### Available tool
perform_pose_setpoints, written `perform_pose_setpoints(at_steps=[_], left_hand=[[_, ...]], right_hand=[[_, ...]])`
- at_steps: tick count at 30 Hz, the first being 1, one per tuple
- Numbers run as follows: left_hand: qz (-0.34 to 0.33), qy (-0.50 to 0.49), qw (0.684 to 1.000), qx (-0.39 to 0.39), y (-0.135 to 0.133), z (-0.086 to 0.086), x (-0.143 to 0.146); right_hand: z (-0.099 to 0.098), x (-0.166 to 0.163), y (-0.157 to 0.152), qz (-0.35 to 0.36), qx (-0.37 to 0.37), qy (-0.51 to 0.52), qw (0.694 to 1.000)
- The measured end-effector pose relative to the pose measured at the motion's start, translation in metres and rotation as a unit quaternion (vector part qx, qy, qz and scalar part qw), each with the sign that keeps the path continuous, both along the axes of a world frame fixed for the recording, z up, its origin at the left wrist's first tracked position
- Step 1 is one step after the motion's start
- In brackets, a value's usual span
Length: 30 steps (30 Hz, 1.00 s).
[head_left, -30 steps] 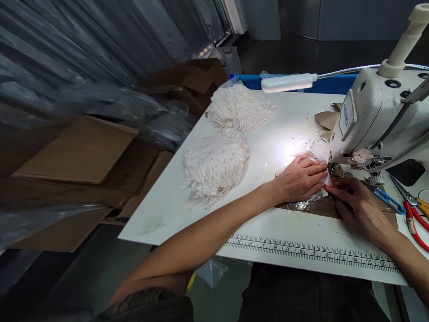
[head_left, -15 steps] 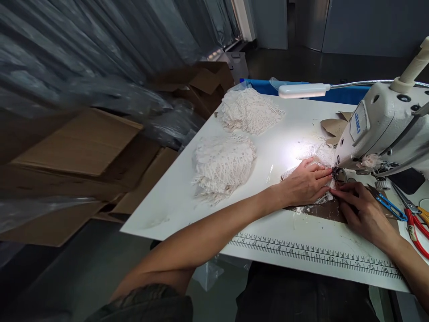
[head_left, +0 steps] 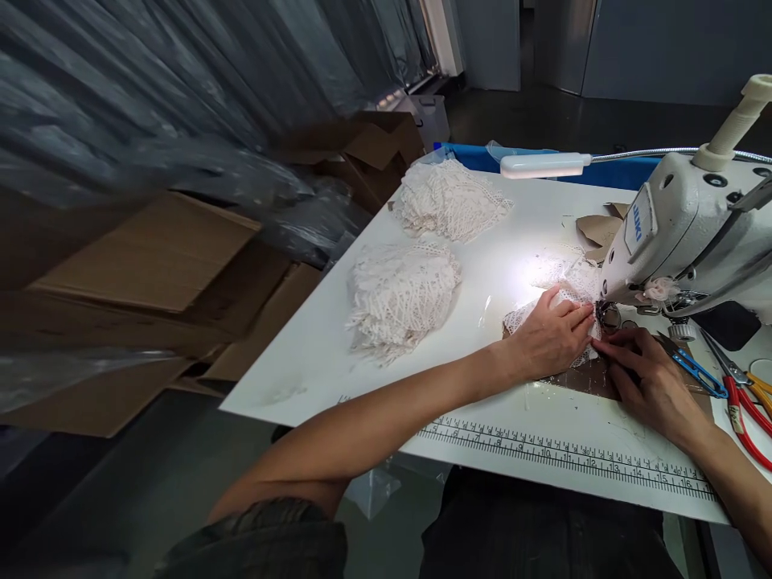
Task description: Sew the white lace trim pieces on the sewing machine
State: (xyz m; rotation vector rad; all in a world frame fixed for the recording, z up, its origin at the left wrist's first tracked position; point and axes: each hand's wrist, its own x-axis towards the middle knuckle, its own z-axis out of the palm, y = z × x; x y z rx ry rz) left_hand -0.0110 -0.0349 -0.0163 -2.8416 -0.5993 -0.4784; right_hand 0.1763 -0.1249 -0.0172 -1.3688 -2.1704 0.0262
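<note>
Lying nearly flat on a piece of white lace (head_left: 572, 277), the fingers of the left hand (head_left: 552, 334) are stretched out, the index a little apart from the others, with small gaps between the rest. Their tips point at the needle area of a sewing machine (head_left: 681, 217), just beside its metal foot. The right hand (head_left: 654, 382) comes from the other side: its index finger reaches to the near edge of the lace, the thumb lies lower and apart from that fingertip, and the other fingers are bent. Whether these fingers pinch any lace I cannot tell.

The lace sits to the left of the machine head, partly hidden under the left hand. Brown sheet (head_left: 588, 379) shows beneath both hands, and cut brown paper (head_left: 600, 229) lies behind the lace. Just beyond the right hand are blue snips (head_left: 700, 374), then red-handled scissors (head_left: 737, 406).

A printed ruler (head_left: 567, 457) runs along the near edge of the white counter (head_left: 326, 398). To the left, well apart from the hands, rest two heaps of lace, a nearer heap (head_left: 404, 297) and a farther heap (head_left: 449, 199). A white lamp (head_left: 543, 166) hangs over the back of the counter. Open cardboard boxes (head_left: 150, 253) stand off its left side.
</note>
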Motion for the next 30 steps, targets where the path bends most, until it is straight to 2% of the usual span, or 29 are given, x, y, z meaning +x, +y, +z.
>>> perform_pose_setpoints(at_steps=[9, 15, 20, 26, 30], left_hand=[[0.027, -0.007, 0.999, 0.046, -0.007, -0.002, 0.002], [0.037, -0.014, 0.998, 0.041, -0.008, -0.003, 0.002], [0.032, -0.007, 0.999, 0.012, -0.006, 0.000, 0.001], [-0.004, 0.003, 0.997, -0.071, 0.001, 0.008, -0.004], [0.003, 0.003, 0.995, -0.102, 0.002, 0.009, -0.004]], right_hand=[[0.001, 0.000, 0.001, -0.003, -0.013, 0.026, 1.000], [0.000, -0.002, 0.001, -0.010, -0.019, 0.031, 0.999], [0.000, -0.002, 0.001, -0.010, -0.015, 0.030, 0.999], [0.000, -0.001, 0.001, 0.002, -0.013, 0.030, 0.999], [-0.002, 0.000, 0.001, 0.000, -0.009, 0.025, 1.000]])
